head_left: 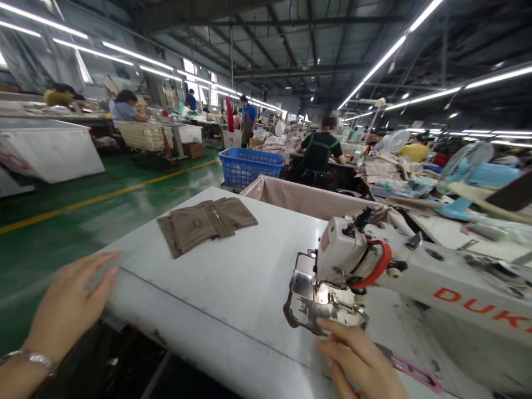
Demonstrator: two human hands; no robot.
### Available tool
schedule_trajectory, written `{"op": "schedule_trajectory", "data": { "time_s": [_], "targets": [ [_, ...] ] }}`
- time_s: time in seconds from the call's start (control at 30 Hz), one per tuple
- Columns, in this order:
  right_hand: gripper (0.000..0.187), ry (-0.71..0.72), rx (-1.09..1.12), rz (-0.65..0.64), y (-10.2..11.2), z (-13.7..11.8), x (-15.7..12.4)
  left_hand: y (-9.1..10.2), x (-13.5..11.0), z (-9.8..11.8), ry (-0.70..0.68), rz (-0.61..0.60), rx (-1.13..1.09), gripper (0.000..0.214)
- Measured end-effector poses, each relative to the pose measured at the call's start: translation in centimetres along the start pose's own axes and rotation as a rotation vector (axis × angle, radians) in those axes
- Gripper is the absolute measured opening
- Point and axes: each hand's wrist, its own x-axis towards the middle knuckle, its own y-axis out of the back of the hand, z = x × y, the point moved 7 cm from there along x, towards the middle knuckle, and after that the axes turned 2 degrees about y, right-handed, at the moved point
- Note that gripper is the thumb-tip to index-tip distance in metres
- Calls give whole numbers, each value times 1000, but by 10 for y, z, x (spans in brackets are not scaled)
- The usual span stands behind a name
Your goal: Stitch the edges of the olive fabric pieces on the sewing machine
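My left hand (pixel 75 299) is at the near left corner of the white sewing table (pixel 166 277), fingers stretched out and nothing in them. In front of the sewing machine (pixel 407 271), my right hand (pixel 357 360) has its fingers extended, the tips by the edge of the metal needle plate (pixel 307 299). I see nothing held in it. Folded brown fabric pieces (pixel 195 227), with a gold zipper on them, lie on the far left part of the table, apart from both hands. A dark ruler line runs along the table's front edge.
Pink-handled thread snips (pixel 415 374) lie right of my right hand. Behind the table hangs a beige cloth-lined bin (pixel 307 197), with a blue plastic basket (pixel 251 166) beyond it. A person in a dark shirt (pixel 320 152) sits ahead. A fan (pixel 461 172) stands at right.
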Motion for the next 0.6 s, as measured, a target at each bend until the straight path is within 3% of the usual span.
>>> {"op": "schedule_trajectory", "data": {
  "time_s": [0.1,0.17,0.23,0.33,0.43,0.6],
  "targets": [
    [37,-14,29,53,-29,-14,2,-21,46,94,-308,-134,-76,53],
    [35,-63,22,73,-48,-14,-1,-41,71,139,-387,-182,-59,54],
    [35,-93,6,68,-62,-11,-7,-59,91,159,-355,-201,-10,59],
    [35,-78,1,64,-72,-5,-15,-70,110,163,-275,-228,59,69],
    [30,-10,12,77,-78,-1,-16,-48,128,166,-261,-216,91,79],
    [28,-23,66,183,-62,-3,-2,25,152,209,-352,-63,80,80]
  ]
}}
